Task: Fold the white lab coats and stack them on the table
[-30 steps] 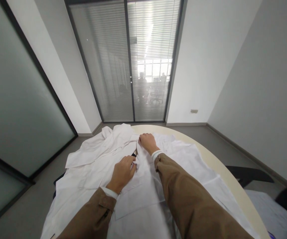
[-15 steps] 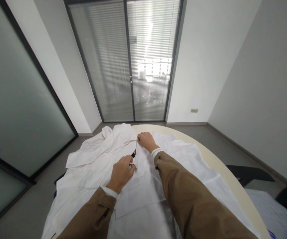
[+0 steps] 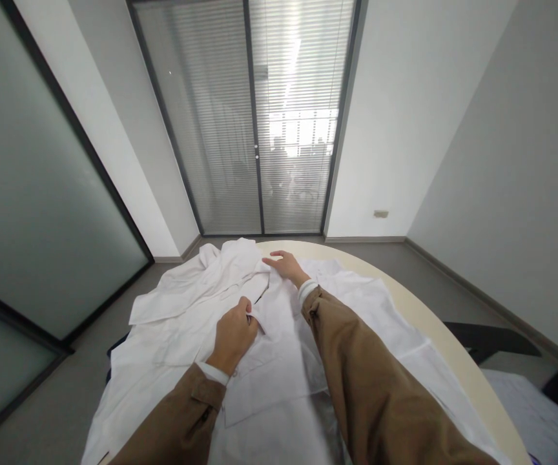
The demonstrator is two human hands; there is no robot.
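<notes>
1. Shows, in the head view, a white garment point(image 3: 279, 368) spread loosely over a round table point(image 3: 438, 332), lying directly beneath both hands and reaching out to either side. Runs, as far as can be judged, with its long axis away from the camera toward the table's far rim.
2. Hinges, by judgement, on a narrow dark slit point(image 3: 261, 296) between two layers of cloth, slanting from just ahead of the left hand point(image 3: 234, 329) up toward the right hand point(image 3: 287, 266). Puts the left hand at the near end, close to the body, and the right hand near the far end.
3. Pinches, with the left hand's thumb and curled fingers, a small folded edge point(image 3: 258, 319) of the cloth, raised slightly above the layer below. Cannot tell what makes the dark speck between those fingers.
4. Holds nothing visible in the right hand: fingers extended toward the left, loosely parted, poised over the cloth near the far rim. Cannot tell whether fingertips touch the fabric or hang just above.
</notes>
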